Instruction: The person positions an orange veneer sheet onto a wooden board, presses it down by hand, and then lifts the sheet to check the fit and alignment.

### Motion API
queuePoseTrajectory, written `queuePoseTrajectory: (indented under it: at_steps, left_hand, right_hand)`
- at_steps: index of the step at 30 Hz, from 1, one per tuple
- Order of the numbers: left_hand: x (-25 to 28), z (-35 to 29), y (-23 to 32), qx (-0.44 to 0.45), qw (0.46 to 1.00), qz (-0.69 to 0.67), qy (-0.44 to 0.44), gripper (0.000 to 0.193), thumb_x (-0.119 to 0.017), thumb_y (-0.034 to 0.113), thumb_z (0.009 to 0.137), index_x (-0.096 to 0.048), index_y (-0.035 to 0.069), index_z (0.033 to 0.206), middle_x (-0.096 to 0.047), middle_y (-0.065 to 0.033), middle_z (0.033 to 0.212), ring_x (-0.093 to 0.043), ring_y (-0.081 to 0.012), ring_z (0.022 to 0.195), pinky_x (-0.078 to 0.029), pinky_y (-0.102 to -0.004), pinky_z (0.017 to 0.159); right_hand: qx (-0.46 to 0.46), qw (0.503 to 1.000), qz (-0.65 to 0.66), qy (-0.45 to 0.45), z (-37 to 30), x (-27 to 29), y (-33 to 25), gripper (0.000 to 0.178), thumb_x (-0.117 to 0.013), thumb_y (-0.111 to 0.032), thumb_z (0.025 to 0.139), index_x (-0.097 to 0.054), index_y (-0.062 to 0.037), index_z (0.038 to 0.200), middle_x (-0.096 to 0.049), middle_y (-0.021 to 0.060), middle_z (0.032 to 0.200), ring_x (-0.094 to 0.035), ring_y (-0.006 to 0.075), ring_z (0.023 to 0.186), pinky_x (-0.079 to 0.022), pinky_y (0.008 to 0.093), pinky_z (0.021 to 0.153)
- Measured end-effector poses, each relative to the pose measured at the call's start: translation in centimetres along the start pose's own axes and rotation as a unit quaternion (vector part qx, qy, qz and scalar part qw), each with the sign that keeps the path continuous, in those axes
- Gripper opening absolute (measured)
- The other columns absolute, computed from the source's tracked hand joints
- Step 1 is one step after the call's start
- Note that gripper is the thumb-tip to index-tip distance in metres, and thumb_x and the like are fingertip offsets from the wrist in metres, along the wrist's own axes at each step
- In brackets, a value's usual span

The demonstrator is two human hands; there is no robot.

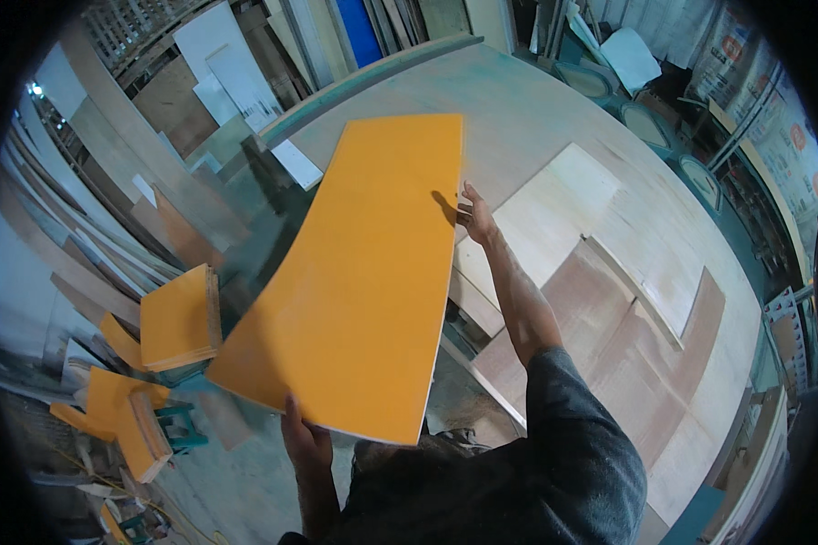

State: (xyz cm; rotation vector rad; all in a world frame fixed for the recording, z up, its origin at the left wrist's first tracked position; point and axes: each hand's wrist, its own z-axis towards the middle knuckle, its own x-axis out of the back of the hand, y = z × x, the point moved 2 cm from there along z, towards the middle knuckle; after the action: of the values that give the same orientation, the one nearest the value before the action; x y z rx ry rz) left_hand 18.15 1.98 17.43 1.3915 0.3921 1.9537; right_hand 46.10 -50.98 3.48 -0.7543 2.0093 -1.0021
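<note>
A large orange panel with one curved side and a pale edge slants in front of me, its far part over the worktable. My left hand is closed on the panel's near edge, with the fingers partly hidden beneath it. Beside the panel's right edge is my right hand, its fingers apart and the thumb raised. Its fingertips reach the edge or nearly so; whether they touch cannot be told. A hand-shaped shadow falls on the orange face.
The wide worktable carries pale and brown boards on the right. Orange pieces are stacked low at left, some on a green stool. Long strips and sheets lean at far left. Oval frames line the table's far right.
</note>
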Motion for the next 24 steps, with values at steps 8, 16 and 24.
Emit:
queuePoseTrajectory:
  at_steps: [8, 16, 24]
  left_hand:
    - [-5.6, -0.9, 7.4, 0.396, 0.638, -0.659, -0.042, 0.042, -0.066, 0.021, 0.101, -0.056, 0.001, 0.137, -0.062, -0.0118, 0.137, -0.059, -0.0272, 0.129, -0.043, -0.0482, 0.115]
    - [-13.3, -5.9, 14.9, 0.445, 0.556, -0.675, -0.194, 0.040, -0.064, 0.019, 0.103, -0.055, 0.001, 0.137, -0.060, -0.0127, 0.140, -0.054, -0.0259, 0.135, -0.045, -0.0500, 0.117]
    - [-20.6, -7.8, 20.9, 0.558, 0.443, -0.669, -0.213, 0.046, -0.063, 0.019, 0.104, -0.045, -0.003, 0.140, -0.049, -0.0235, 0.141, -0.055, -0.0334, 0.132, -0.050, -0.0423, 0.116]
  right_hand:
    - [0.073, 0.995, -0.073, 0.002, -29.7, 7.8, 3.0, 0.054, -0.056, -0.048, 0.105, -0.060, -0.0024, 0.134, -0.069, 0.0119, 0.118, -0.067, 0.0211, 0.103, -0.055, 0.0367, 0.089]
    - [-0.016, 0.971, 0.236, 0.036, -52.6, 12.8, 13.4, 0.075, -0.047, -0.063, 0.104, -0.044, -0.0050, 0.151, -0.060, 0.0186, 0.140, -0.062, 0.0312, 0.124, -0.047, 0.0480, 0.107]
    - [0.085, 0.987, 0.095, 0.102, -45.0, 10.6, 8.9, 0.046, -0.060, -0.028, 0.102, -0.054, 0.0025, 0.136, -0.064, 0.0175, 0.127, -0.065, 0.0265, 0.115, -0.051, 0.0362, 0.096]
